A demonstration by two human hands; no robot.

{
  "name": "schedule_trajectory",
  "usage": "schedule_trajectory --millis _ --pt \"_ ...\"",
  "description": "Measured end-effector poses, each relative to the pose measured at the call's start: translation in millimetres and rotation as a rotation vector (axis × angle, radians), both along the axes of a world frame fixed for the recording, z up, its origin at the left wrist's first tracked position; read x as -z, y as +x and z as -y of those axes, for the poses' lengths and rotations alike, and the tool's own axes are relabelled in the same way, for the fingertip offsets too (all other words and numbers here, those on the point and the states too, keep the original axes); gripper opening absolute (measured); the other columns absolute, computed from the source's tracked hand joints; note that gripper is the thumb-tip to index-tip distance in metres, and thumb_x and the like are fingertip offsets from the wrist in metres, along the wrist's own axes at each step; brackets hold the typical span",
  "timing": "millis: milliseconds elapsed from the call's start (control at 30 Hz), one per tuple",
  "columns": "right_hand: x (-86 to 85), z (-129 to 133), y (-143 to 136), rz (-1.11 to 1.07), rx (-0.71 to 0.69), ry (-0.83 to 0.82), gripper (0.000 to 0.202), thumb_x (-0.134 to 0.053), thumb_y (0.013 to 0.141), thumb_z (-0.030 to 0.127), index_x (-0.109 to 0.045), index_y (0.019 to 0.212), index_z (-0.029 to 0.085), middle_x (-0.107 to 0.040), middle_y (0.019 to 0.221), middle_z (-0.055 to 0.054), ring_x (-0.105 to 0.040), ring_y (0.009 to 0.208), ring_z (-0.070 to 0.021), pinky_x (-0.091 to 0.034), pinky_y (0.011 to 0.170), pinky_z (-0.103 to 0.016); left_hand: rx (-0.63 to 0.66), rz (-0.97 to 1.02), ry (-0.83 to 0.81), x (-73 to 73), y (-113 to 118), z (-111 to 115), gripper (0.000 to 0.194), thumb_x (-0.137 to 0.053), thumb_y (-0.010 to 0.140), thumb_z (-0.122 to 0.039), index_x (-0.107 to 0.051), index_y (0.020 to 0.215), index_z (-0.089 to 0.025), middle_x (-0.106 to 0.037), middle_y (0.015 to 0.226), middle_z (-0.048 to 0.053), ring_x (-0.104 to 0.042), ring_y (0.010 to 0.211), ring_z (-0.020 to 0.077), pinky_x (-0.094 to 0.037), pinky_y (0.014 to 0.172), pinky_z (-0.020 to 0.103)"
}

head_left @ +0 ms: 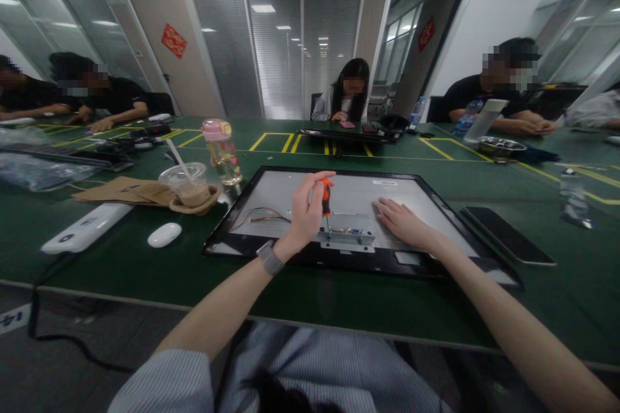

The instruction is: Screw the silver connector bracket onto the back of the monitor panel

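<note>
An opened monitor panel (264, 188) lies flat on the green table, its metal back up inside a black frame. My left hand (309, 206) is closed round the orange and black handle of a screwdriver (327, 197). The screwdriver stands upright, its tip at the left part of a metal bracket (351, 237) that carries ports. Fingers stretched out, my right hand (402, 222) lies flat on the panel just right of the bracket. Thin coloured wires (264, 213) run across the panel on the left.
Left of the panel are a white mouse (165, 235), an iced drink cup (186, 182) in a cardboard holder, a pink-lidded bottle (221, 155) and a white device (87, 229). A black phone (507, 234) lies to the right. Several people sit across the table.
</note>
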State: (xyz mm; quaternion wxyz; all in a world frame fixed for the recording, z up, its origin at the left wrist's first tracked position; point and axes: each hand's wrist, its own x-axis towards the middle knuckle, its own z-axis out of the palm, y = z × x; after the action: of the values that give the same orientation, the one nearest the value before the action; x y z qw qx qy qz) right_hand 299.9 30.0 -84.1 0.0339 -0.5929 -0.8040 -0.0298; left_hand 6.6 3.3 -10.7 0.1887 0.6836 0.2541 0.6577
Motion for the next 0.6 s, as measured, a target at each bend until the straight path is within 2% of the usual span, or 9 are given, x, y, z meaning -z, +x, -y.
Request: schedule_trajectory --millis 167,233,400,500,600 --pt "-0.4 0.2 0.3 0.000 -0.012 -0.007 0.061 -0.023 0.106 0.042 -0.045 0.156 0.015 -0.043 0.163 -0.017 -0.041 0.149 -0.0347 -0.037 0.118 -0.056 -0.062 0.004 0.096 0.2 0.6 -1.0 0.016 -0.064 0.099 -0.034 -0.074 0.100 -0.023 -0.060 0.089 0.002 -0.059 0.084 0.0162 -0.051 0.080 0.031" --pt "-1.4 0.9 -0.2 0.002 -0.013 -0.007 0.061 -0.023 0.106 0.042 -0.044 0.156 0.016 -0.043 0.163 -0.017 -0.041 0.149 -0.0343 -0.037 0.118 -0.056 -0.090 0.006 0.114 -0.5 0.7 -1.2 0.014 -0.067 0.098 -0.035 -0.075 0.098 -0.023 -0.057 0.088 0.002 -0.058 0.083 0.0160 -0.051 0.079 0.031" --pt "-5.1 3.1 -3.0 0.005 0.017 -0.035 0.061 -0.021 0.106 0.042 -0.042 0.158 0.016 -0.041 0.165 -0.016 -0.039 0.151 -0.0341 -0.035 0.120 -0.055 -0.096 -0.021 0.075 -2.3 -0.2 -0.2 0.025 -0.052 0.105 -0.036 -0.073 0.105 -0.021 -0.065 0.092 0.005 -0.061 0.088 0.0180 -0.051 0.080 0.032" --pt "-5.4 2.8 -3.4 0.011 0.016 -0.040 0.061 -0.022 0.106 0.041 -0.043 0.158 0.015 -0.040 0.164 -0.017 -0.038 0.151 -0.0344 -0.034 0.120 -0.056 -0.036 -0.008 0.023 -0.2 0.0 -0.2 0.033 -0.042 0.109 -0.036 -0.070 0.114 -0.020 -0.070 0.095 0.006 -0.063 0.083 0.0170 -0.051 0.078 0.031" --pt "-3.6 1.5 -2.4 0.015 0.008 -0.021 0.060 -0.023 0.106 0.041 -0.044 0.157 0.016 -0.042 0.164 -0.016 -0.040 0.150 -0.0338 -0.037 0.119 -0.056 0.016 0.035 -0.015 3.4 1.2 -0.9 0.035 -0.039 0.110 -0.038 -0.067 0.119 -0.020 -0.072 0.096 0.005 -0.064 0.079 0.0159 -0.052 0.075 0.030"
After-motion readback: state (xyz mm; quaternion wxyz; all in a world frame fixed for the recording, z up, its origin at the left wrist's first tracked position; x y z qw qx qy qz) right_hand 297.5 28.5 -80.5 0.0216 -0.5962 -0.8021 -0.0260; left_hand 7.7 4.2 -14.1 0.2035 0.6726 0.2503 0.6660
